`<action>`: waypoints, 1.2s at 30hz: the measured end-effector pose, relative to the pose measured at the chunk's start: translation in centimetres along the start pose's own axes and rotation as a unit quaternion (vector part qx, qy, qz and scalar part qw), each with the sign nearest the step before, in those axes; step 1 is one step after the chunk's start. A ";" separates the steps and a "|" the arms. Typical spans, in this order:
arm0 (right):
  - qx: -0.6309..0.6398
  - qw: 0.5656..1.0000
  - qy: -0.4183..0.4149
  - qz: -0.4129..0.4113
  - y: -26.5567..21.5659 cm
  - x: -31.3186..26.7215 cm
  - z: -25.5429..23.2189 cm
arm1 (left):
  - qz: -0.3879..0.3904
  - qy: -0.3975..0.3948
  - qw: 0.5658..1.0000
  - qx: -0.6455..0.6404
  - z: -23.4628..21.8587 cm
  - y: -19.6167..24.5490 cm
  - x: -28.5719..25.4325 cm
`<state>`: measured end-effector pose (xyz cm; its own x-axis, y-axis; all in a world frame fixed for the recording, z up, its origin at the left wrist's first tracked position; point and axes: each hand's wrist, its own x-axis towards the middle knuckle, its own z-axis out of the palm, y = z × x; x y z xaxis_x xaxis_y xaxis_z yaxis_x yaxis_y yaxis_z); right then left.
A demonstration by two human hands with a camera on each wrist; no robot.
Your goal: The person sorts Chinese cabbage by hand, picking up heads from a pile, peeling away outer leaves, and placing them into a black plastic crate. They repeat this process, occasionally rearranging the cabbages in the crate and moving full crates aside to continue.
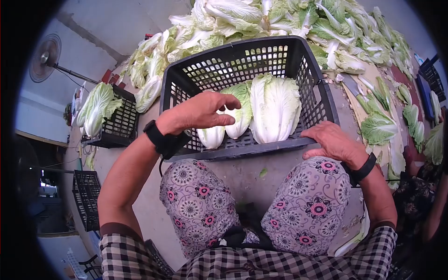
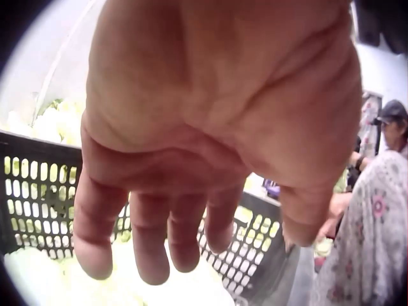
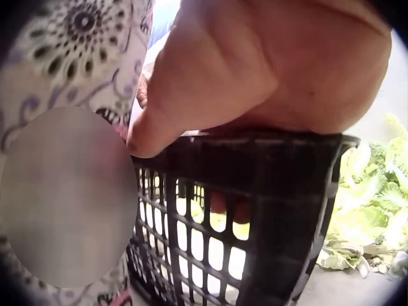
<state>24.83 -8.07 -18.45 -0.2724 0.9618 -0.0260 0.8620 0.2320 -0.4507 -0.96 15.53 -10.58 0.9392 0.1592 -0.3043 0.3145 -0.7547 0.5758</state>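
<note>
A black plastic crate (image 1: 247, 150) stands tilted before the knees, with several napa cabbages (image 1: 275, 109) lying side by side at its near edge. Above the left cabbages hangs my left hand (image 1: 205, 109), fingers spread and slightly bent, touching nothing; the left wrist view shows its palm (image 2: 217, 127) over pale leaves. My right hand (image 1: 337, 142) grips the crate's near right corner. In the right wrist view that hand (image 3: 268, 70) lies over the rim, thumb outside, with fingertips (image 3: 229, 209) showing through the slots on the inner side.
A large heap of cabbages (image 1: 224, 16) lies behind the crate. On the left, another black crate (image 1: 122, 112) bears cabbage, and one more crate (image 1: 86, 199) stands nearer. Loose leaves and a cabbage (image 1: 379, 127) lie at the right, where another person's arm (image 1: 436, 205) shows.
</note>
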 end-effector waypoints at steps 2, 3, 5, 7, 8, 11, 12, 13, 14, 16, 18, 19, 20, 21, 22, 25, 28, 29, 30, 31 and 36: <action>-0.023 0.999 0.026 -0.005 0.2 -0.1 0.7 | -0.057 -0.109 0.992 0.007 1.4 -0.4 -0.6; -0.027 0.999 0.031 -0.011 0.2 -0.4 1.2 | -0.083 -0.169 0.982 0.015 2.4 -0.4 -1.4; -0.036 0.998 0.041 -0.026 0.0 -1.0 1.8 | -0.117 -0.249 0.961 0.012 4.4 -0.6 -4.0; 0.038 0.998 -0.001 -0.053 -0.9 -2.0 2.3 | -0.124 -0.283 0.945 -0.106 4.8 -2.2 -5.8; 0.077 0.995 -0.026 -0.063 -1.5 -2.9 2.4 | -0.128 -0.314 0.934 -0.117 5.4 -2.9 -5.6; 0.123 0.990 -0.069 -0.011 -1.6 -4.3 1.1 | -0.138 -0.381 0.902 -0.150 6.0 -2.2 -3.4; 0.131 0.988 -0.083 -0.001 -1.3 -4.3 0.4 | -0.138 -0.330 0.922 -0.146 5.2 -1.8 -3.4; 0.161 0.980 -0.113 0.010 -1.1 -4.1 -0.2 | -0.138 -0.278 0.940 -0.143 3.9 -1.7 -3.9; 0.194 0.975 -0.102 0.037 -1.0 -3.9 -1.1 | -0.139 -0.224 0.955 -0.139 2.7 -2.0 -4.8; 0.251 0.960 -0.085 0.087 -1.0 -3.2 -3.5 | -0.105 -0.100 0.985 -0.093 0.9 -4.1 -7.6; 0.224 0.965 0.006 0.138 -0.2 -2.8 -5.5 | -0.164 -0.057 0.974 -0.147 -0.4 -5.2 -10.8; 0.134 0.982 0.011 0.135 0.7 -2.5 -6.6 | -0.159 -0.011 0.971 -0.180 -0.4 -6.0 -12.0; 0.043 0.990 0.018 0.132 1.4 -2.1 -7.5 | -0.151 0.034 0.965 -0.211 -0.2 -6.7 -12.8; -0.005 0.993 0.041 0.109 1.5 -1.4 -8.0 | -0.137 0.082 0.961 -0.226 0.1 -7.1 -13.2; -0.015 0.994 0.039 0.103 1.3 -0.6 -8.1 | -0.119 0.097 0.966 -0.209 0.2 -7.6 -13.2; -0.047 0.997 0.017 0.063 0.2 2.9 -6.9 | -0.073 0.159 0.965 -0.198 1.6 -8.0 -12.1; -0.101 0.992 -0.070 -0.034 -0.5 7.3 -3.5 | -0.081 0.175 0.975 -0.112 3.3 -8.4 -11.7; -0.107 0.988 -0.102 -0.045 -1.0 8.7 -3.0 | -0.092 0.183 0.967 -0.154 4.1 -8.7 -11.9; -0.113 0.983 -0.136 -0.057 -1.5 10.0 -2.5 | -0.049 0.200 0.973 -0.101 5.0 -9.5 -12.1; -0.120 0.975 -0.170 -0.073 -1.8 11.4 -1.8 | -0.010 0.221 0.974 -0.046 6.1 -10.5 -12.3; -0.168 0.929 -0.294 -0.149 -1.7 16.6 3.3 | 0.061 0.264 0.962 0.029 8.1 -11.6 -12.8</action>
<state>17.43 6.97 -21.02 -0.6217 0.6251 -0.4720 0.7688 0.6023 -0.2150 -17.78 17.02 -19.51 0.9124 0.3569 0.2002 0.2032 -0.8198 0.5354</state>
